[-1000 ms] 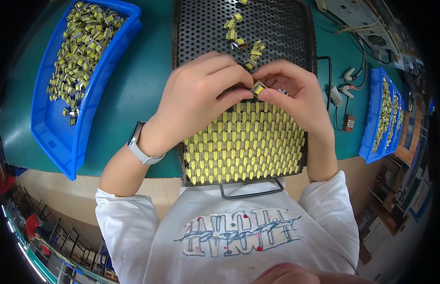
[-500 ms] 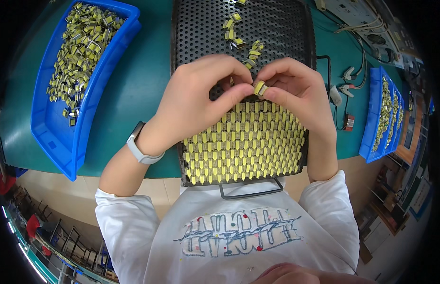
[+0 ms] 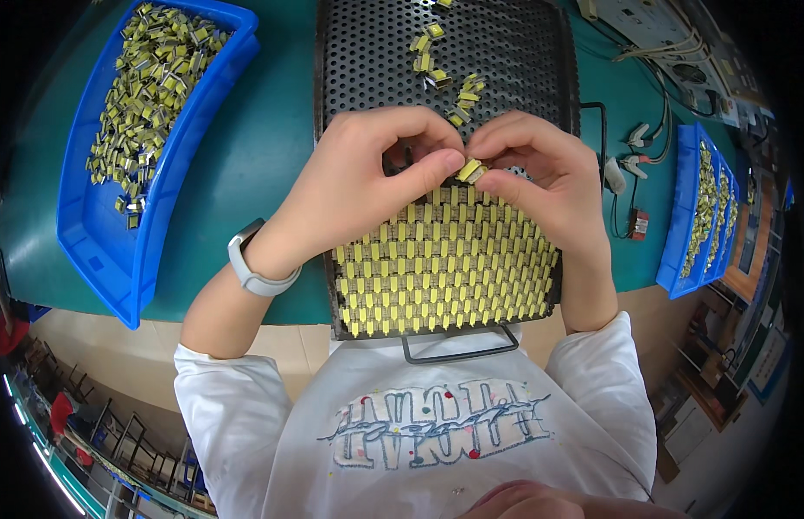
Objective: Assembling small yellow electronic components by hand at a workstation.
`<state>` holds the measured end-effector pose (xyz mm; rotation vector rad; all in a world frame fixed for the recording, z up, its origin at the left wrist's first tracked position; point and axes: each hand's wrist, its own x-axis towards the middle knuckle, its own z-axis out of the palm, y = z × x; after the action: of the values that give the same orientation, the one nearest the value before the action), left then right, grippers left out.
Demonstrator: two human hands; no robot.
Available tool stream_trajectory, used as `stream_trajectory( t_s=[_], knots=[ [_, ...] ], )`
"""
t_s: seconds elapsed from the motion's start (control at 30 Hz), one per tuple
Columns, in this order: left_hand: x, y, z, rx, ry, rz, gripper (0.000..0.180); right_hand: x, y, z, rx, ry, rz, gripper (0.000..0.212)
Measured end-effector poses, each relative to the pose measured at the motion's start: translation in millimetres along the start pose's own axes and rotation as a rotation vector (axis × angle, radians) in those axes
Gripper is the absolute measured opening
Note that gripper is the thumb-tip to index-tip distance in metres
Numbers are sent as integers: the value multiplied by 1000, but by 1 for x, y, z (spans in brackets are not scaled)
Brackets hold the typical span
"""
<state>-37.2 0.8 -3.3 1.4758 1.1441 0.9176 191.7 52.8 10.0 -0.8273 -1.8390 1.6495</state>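
- The right hand (image 3: 540,177) pinches a small yellow-and-silver part (image 3: 471,171) between thumb and forefinger.
- The left hand (image 3: 367,169), a light-banded watch (image 3: 271,284) at its wrist, brings its thumb tip close beside it; contact is unclear.
- Nearer the body, yellow pieces (image 3: 424,282) stand in rows.
- Beyond, loose pieces (image 3: 424,63) lie on a dark perforated tray (image 3: 523,52).
- Leftward on the green tabletop (image 3: 259,112), a blue bin (image 3: 91,251) holds a heap.

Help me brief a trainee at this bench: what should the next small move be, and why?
Probably lower the yellow part in the right hand into line with the ordered rows, the left hand steadying. It sits just beyond their far edge, and those rows look evenly set, while loose parts lie scattered farther off on the perforated tray.
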Motion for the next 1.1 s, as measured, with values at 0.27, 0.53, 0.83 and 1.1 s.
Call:
stream_trajectory(
  t_s=[0.27,0.53,0.83,1.1],
  knots=[
    [1,-6,2,-55,5,1,20,1,1,-1,51,16,3,27],
    [2,-13,6,-150,29,25,19,0,-2,-1,45,7,14,27],
    [2,-9,1,-139,-14,-36,19,1,-4,-3,41,-32,47,23],
    [2,-2,-3,-97,-108,-59,18,0,-4,-5,10,-85,20,23]
  ],
)
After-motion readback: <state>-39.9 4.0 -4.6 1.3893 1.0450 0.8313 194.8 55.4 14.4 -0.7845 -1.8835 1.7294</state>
